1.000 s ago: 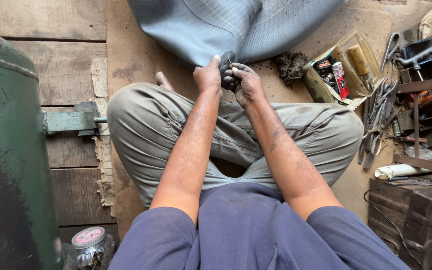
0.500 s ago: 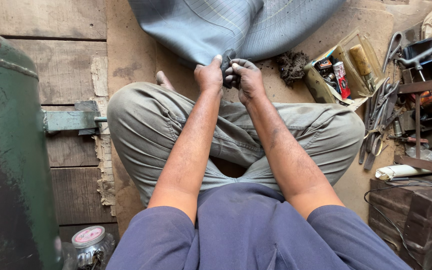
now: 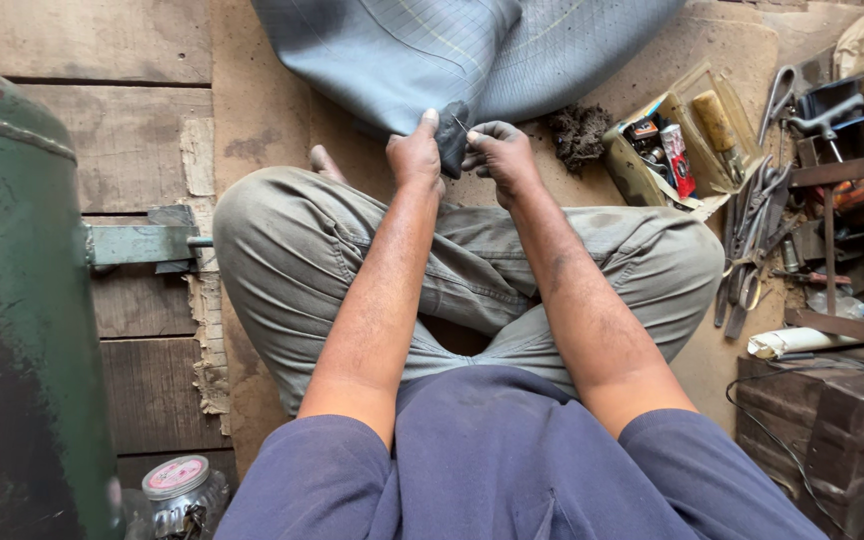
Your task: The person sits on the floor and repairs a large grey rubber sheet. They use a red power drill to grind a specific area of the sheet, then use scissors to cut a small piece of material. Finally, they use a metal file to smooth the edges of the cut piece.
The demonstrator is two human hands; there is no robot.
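Down between the person's crossed legs, both hands meet on a dark tip of a large grey sheet (image 3: 422, 60) that looks like rubber or heavy fabric. The sheet spreads wide across the top of the view and narrows toward the person, so its long axis runs from the far edge down to the knees, with the point aimed at the person's lap. That point is a small black patch (image 3: 451, 135), standing roughly upright and longer than it is wide.

The left hand (image 3: 415, 155) is clenched on the patch's left side, thumb up along it and the other fingers curled under. The right hand (image 3: 500, 152) grasps it from the right, with its fingertips bent in against the dark piece. A thin pale thread or needle seems to show between the hands, too fine to tell which.

The person sits on a worn brown floor board (image 3: 252, 120) in khaki trousers (image 3: 282, 260) and a blue shirt (image 3: 492, 460). A green metal tank (image 3: 12, 330) stands close at the left, with a glass jar (image 3: 180, 490) near its foot. To the right lie an open box of small tools (image 3: 667, 150) and a row of scissors and pliers (image 3: 752, 240).
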